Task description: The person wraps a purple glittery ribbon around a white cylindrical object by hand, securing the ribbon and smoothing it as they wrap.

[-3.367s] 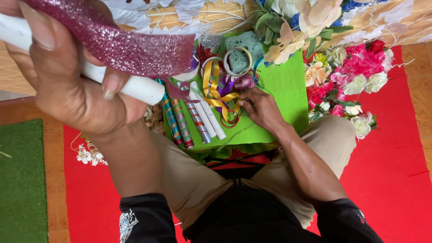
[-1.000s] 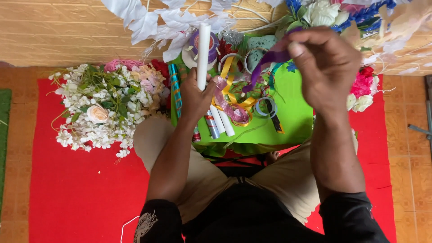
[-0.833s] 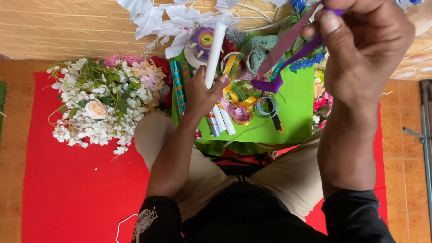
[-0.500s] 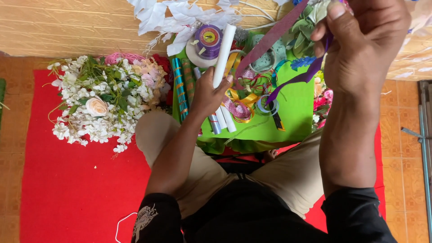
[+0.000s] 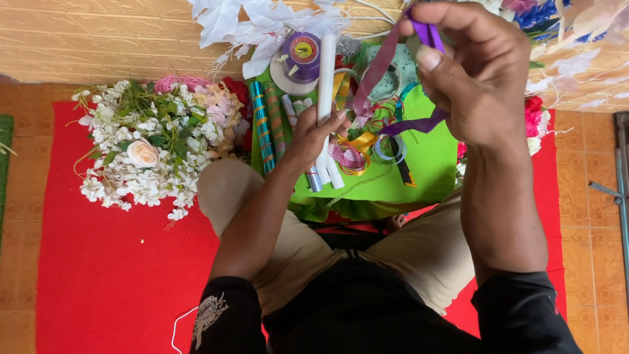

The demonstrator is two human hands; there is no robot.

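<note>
My left hand grips a white tube upright over the green sheet. A magenta glitter ribbon runs from the tube up toward my right hand, which is raised close to the camera. My right fingers pinch a purple ribbon that loops down behind the hand. Below lie coloured ribbon coils and a purple ribbon spool.
A bunch of white and peach artificial flowers lies on the red mat at left. Patterned wrapped rolls rest on the green sheet. White leaves and more flowers line the top. My crossed legs sit below.
My left hand has shifted the white tube right and tilted it. My right hand has risen nearer the camera, pulling the purple and magenta ribbons up with it.
</note>
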